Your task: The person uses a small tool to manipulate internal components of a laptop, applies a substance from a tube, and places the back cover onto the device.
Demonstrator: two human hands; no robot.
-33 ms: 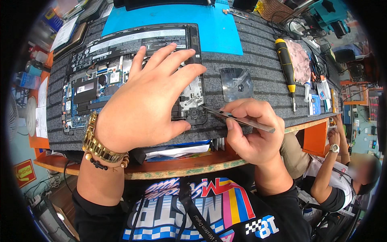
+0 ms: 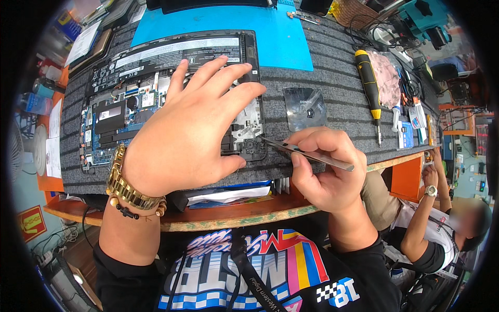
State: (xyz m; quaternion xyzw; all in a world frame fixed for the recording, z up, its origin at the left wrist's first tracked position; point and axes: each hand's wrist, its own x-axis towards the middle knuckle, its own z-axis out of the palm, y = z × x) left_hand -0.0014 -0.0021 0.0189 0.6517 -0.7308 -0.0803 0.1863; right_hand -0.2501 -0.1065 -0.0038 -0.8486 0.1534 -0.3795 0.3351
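Closest in, a dark lanyard [image 2: 252, 278] hangs over the person's black printed top [image 2: 306, 260], just short of the worn wooden edge [image 2: 239, 221] of the workbench; white papers [image 2: 228, 195] lie in the recess behind it. The left hand [image 2: 184, 127], with a gold wristwatch [image 2: 134, 182] and a beaded bracelet [image 2: 125, 209] at the wrist, is palm down with its fingers spread across the opened laptop chassis [image 2: 245, 127], gripping nothing visible; how firmly it presses cannot be told. The right hand [image 2: 332, 169], apart from the left, pinches metal tweezers [image 2: 328, 159] between thumb and fingers, their points at the chassis's near right corner. The chassis lies on a grey striped mat [image 2: 340, 99], its blue mainboard [image 2: 104, 154] showing left of the hand and its long black battery [image 2: 171, 56] along the far side, partly under the fingertips. Just right of the chassis is a dark square packet [image 2: 299, 117] with a small black piece on it. Off to the right, a co-worker [image 2: 423, 223] sits beside the bench. Further along the mat, a yellow-and-black screwdriver [image 2: 369, 86] lies against a crumpled pink bag [image 2: 387, 80]. Beyond the battery spreads a bright blue mat [image 2: 286, 44], and at the far right stands teal equipment [image 2: 422, 22].
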